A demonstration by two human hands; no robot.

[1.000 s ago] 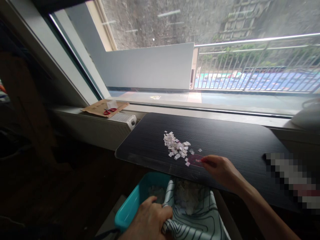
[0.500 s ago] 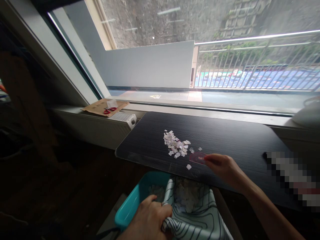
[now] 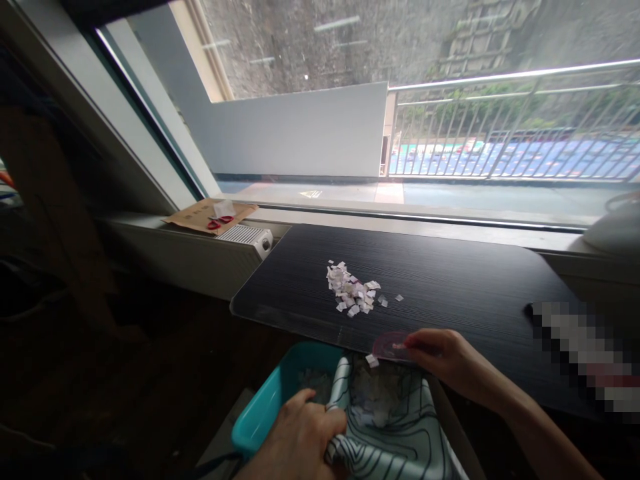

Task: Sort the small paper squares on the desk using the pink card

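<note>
Your right hand (image 3: 433, 350) pinches a translucent pink card (image 3: 389, 345) at the near edge of the worktop (image 3: 465, 273), a paper square (image 3: 372, 361) against it. Your left hand (image 3: 305, 427) grips the rim of the patterned bin (image 3: 395, 450), alongside the teal bin (image 3: 267, 403). The paper pile (image 3: 350, 291) lies farther from that edge.

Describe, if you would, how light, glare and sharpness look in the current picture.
Head view: daylight through the window leaves the floor at left almost black; head view: pale streaks, probably reflections, mark that window; head view: a pixelated patch hides part of the table at right, and the pink translucent piece in the right hand looks soft.
</note>
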